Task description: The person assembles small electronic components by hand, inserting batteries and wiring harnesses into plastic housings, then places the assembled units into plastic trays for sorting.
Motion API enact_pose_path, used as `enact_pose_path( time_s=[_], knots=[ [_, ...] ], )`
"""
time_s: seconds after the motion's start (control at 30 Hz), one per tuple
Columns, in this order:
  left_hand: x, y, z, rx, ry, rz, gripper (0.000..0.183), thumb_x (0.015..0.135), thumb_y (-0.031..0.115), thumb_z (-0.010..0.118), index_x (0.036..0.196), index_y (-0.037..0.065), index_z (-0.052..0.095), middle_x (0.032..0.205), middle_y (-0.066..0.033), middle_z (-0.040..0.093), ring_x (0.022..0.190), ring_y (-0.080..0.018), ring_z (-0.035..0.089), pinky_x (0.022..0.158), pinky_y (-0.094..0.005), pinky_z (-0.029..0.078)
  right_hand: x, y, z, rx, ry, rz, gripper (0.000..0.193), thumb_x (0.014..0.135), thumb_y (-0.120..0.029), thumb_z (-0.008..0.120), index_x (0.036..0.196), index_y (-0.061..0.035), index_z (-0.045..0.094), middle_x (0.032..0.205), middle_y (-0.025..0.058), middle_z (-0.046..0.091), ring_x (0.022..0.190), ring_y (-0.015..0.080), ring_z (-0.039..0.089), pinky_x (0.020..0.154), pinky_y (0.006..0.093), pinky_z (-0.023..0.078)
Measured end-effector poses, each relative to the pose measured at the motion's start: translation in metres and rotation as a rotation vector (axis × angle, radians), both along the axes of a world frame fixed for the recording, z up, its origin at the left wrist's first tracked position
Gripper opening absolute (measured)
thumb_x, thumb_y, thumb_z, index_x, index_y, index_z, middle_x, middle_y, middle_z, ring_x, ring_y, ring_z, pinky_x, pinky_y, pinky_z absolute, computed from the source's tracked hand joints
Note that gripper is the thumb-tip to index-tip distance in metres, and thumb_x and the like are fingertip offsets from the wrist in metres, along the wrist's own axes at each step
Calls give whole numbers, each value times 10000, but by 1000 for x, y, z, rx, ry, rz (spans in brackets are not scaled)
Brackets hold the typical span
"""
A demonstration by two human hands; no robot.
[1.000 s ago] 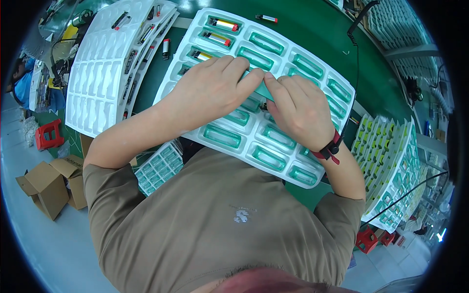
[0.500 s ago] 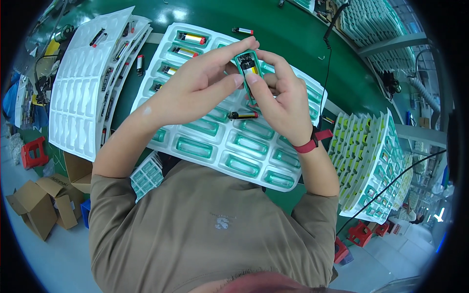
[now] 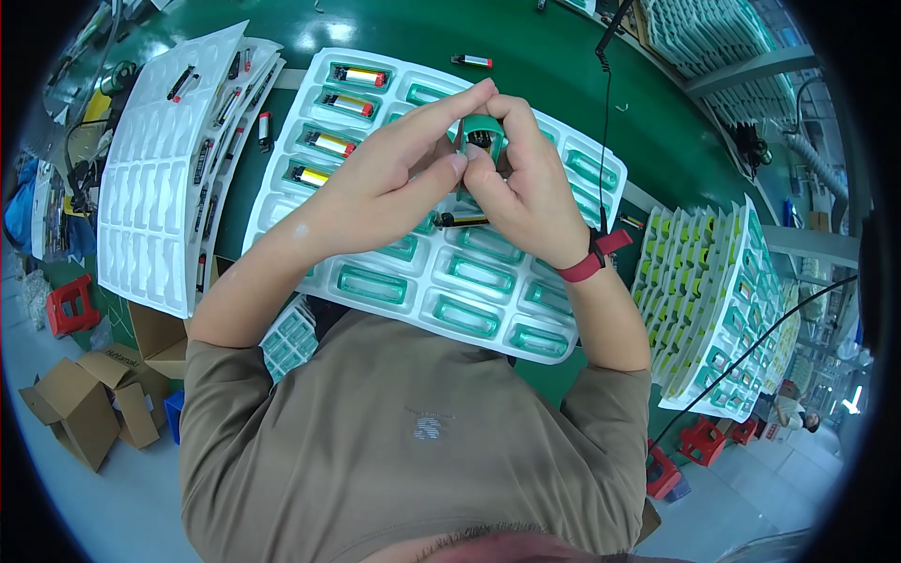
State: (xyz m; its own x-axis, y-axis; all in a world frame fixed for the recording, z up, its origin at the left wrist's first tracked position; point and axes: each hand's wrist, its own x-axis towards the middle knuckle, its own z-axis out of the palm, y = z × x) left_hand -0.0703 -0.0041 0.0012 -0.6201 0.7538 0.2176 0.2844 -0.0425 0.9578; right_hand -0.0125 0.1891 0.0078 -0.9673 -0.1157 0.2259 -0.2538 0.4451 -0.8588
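Between both hands, over the upper middle of a white moulded tray (image 3: 424, 302), is a small green plastic casing (image 3: 483, 125), its end tilted toward me. Something dark shows inside it; the rest is covered by fingers. My left hand (image 3: 399, 174) curls about the casing's left side, thumb against it. My right hand (image 3: 526, 183) is closed on its right side, thumb at the opening. Beneath the right hand lies a black battery assembly (image 3: 463, 220) on the tray. Empty green casings (image 3: 373, 284) fill many tray pockets. Several yellow-and-white battery assemblies (image 3: 360, 76) sit in the left column.
Leaning white trays (image 3: 141, 220) with loose assemblies stand at left. More stacked trays (image 3: 718, 375) are at right. Loose batteries (image 3: 472, 61) lie on the green table (image 3: 394, 26). A coiled black cable (image 3: 604, 103) hangs beyond my right hand. Cardboard boxes (image 3: 70, 403) stand lower left.
The green casing has been tipped, so its end now faces me and the battery assembly in it is mostly hidden. My right thumb has shifted up toward the opening.
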Motion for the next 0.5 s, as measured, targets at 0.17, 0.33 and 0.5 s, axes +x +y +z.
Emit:
enact_pose_path(
  time_s=[0.17,0.33,0.5],
  knots=[
    [5,-5,-1,140,-145,26,584,1019,-1,526,1582,42,377,1364,-72,597,838,-60,534,770,-220,479,0,-3,-7,33,150,51,428,941,-127,669,1331,-31,522,1122,156,582,716,260,652,653,370,525],
    [8,-63,-6,110,-138,342,343,1004,-53,543,1335,20,591,1313,-89,560,873,-95,612,722,-235,528,-41,13,-1,-158,-125,413,413,953,-216,725,1319,-64,612,1085,92,643,755,154,634,693,313,542],
    [17,-128,-15,-314,-31,425,232,951,19,630,1181,16,664,1176,-98,600,867,-146,618,750,-286,513,-177,113,-79,804,-61,130,361,906,-161,674,1245,-37,667,1084,154,707,1007,345,674,898,437,541]
  ],
)
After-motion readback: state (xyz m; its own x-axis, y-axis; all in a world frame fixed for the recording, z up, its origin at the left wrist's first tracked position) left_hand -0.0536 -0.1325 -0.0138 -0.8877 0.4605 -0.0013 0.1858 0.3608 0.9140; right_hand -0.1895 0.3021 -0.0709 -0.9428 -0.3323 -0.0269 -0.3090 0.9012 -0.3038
